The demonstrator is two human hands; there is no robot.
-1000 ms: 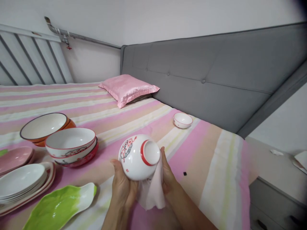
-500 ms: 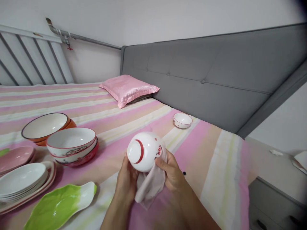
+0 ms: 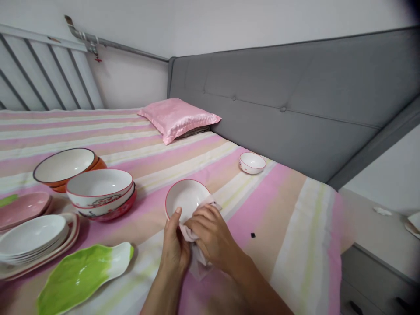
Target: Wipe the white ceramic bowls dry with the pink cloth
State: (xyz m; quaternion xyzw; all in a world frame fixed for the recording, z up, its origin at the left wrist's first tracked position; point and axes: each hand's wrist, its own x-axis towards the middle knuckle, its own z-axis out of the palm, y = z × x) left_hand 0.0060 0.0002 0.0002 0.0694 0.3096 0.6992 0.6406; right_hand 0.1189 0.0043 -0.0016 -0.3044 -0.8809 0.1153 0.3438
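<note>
Quick update: bowl's flipped vs. half a sec ago. Foot was facing me then; now the inside of the white bowl w/ red rim (image 3: 183, 199) faces up, approx lower center of frame. My L hand (image 3: 177, 245) is clamped on its near edge, thumb over the rim. My R hand (image 3: 213, 236) has shifted to the inner right side, fingers bunched on the pale cloth (image 3: 199, 256), pressing it over the rim. IMO that means contact is now inside/rim, not the outer wall. Can't tell if the bowl's underside touches the striped bedspread (image 3: 295, 236). Rest unchanged AFAICT: small bowl (image 3: 252, 161) right of center, stacked bowls (image 3: 100, 183) mid-left, green leaf dish (image 3: 78, 275) lower left, tiny black bit (image 3: 252, 235) right of my R hand.
</note>
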